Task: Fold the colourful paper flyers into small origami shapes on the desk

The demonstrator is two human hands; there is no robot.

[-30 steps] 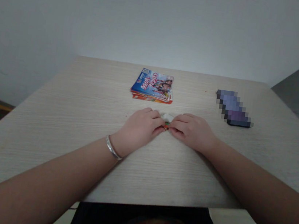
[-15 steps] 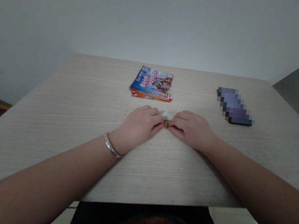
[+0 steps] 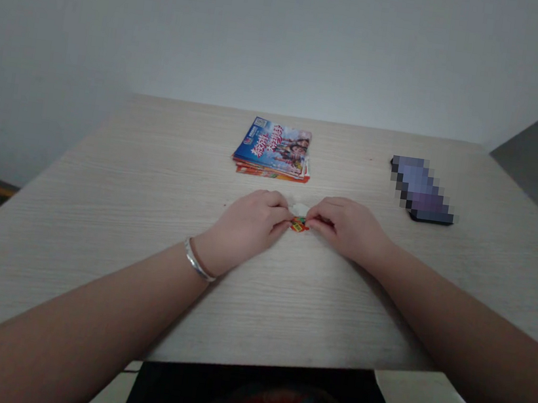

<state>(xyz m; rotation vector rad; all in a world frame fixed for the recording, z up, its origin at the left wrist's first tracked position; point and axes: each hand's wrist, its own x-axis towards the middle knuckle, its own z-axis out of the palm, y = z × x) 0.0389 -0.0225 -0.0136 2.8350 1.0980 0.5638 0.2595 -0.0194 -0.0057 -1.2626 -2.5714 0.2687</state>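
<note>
A small folded piece of printed paper (image 3: pixel 299 226), orange, green and yellow with a white part at its far side, lies on the tabletop between my hands. My left hand (image 3: pixel 261 219), with a silver bangle on the wrist, pinches its left side between thumb and fingers. On the right side, my right hand (image 3: pixel 343 222) grips the paper with thumb and bent fingers. Both hands rest low over the table, and the fingers cover the paper's two ends.
Beyond my hands sits a stack of colourful leaflets (image 3: pixel 273 146), blue on top with orange edges below. A phone (image 3: pixel 422 188), its screen blurred out, lies at the right of the pale wooden table (image 3: pixel 139 211). A white wall (image 3: pixel 290 39) stands behind the table.
My right thumb and fingers have shifted slightly up and right, and more of the orange printed paper shows between my hands. The left hand has barely moved.
</note>
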